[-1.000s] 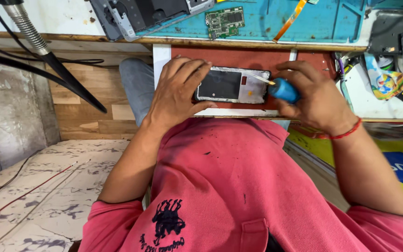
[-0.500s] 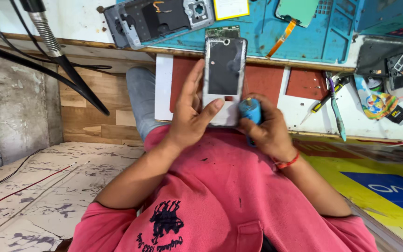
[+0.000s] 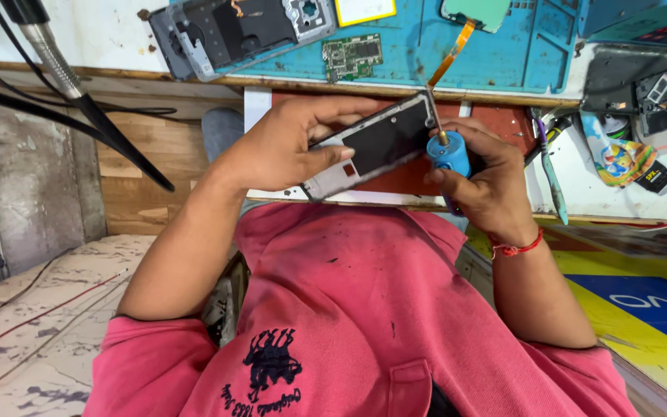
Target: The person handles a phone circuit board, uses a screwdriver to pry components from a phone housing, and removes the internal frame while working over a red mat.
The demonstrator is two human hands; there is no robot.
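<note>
I have the phone (image 3: pixel 372 147) held up over my lap, just short of the bench edge, tilted with its far end higher. My left hand (image 3: pixel 287 147) is clamped around its lower half, thumb lying across the dark open face and fingers curled over the top edge. My right hand (image 3: pixel 488 185) is closed around a blue screwdriver (image 3: pixel 448 154), whose thin shaft runs up to the phone's upper right corner; I cannot tell whether the tip is seated in a screw or only resting against the frame. The main risk, as I judge it, is the tip skating off: the phone is unsupported in the air, so any push from the driver is resisted only by my left grip, and a slip could score the exposed inside. A freed screw could also drop into my shirt or to the floor, since nothing sits beneath to catch it. My thumb pressing on the open face might flex it if I squeeze harder. Beyond, the blue mat (image 3: pixel 496 54) carries a circuit board (image 3: pixel 353 55), an orange flex cable (image 3: pixel 451 55) and a grey phone shell (image 3: pixel 233 35); tweezers (image 3: pixel 551 174) lie at the right, near enough for my elbow to disturb.
</note>
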